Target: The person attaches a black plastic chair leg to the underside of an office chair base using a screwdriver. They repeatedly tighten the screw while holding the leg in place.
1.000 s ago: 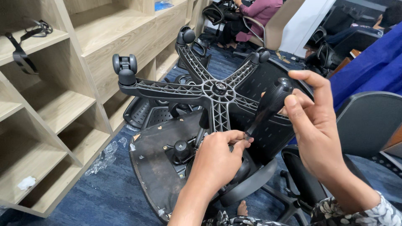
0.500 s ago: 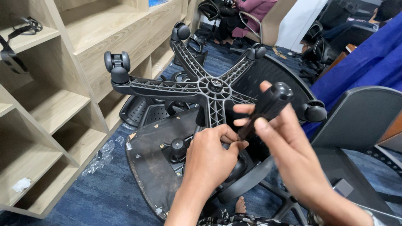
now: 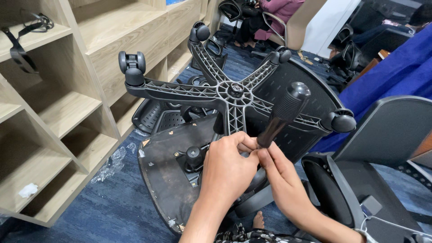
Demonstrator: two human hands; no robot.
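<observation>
An office chair lies upside down in front of me, its black five-armed base (image 3: pixel 234 96) with castor wheels pointing up and the worn underside of the seat (image 3: pixel 166 175) facing me. A screwdriver with a thick black handle (image 3: pixel 284 112) stands tilted above the seat's mechanism. My left hand (image 3: pixel 227 173) is curled around the lower end of the tool near its shaft. My right hand (image 3: pixel 276 180) pinches the same spot from the right, fingers touching the left hand. The tool's tip is hidden behind my fingers.
Light wooden shelving (image 3: pixel 67 103) fills the left side. Black chair parts (image 3: pixel 157 119) lie on the blue carpet by the shelves. Another chair's seat and back (image 3: pixel 387 139) stand at right. A person in a magenta top (image 3: pixel 276 11) sits at the back.
My right hand has slid down from the screwdriver's handle to its lower end, beside my left hand. The handle now stands free. The view shifted slightly.
</observation>
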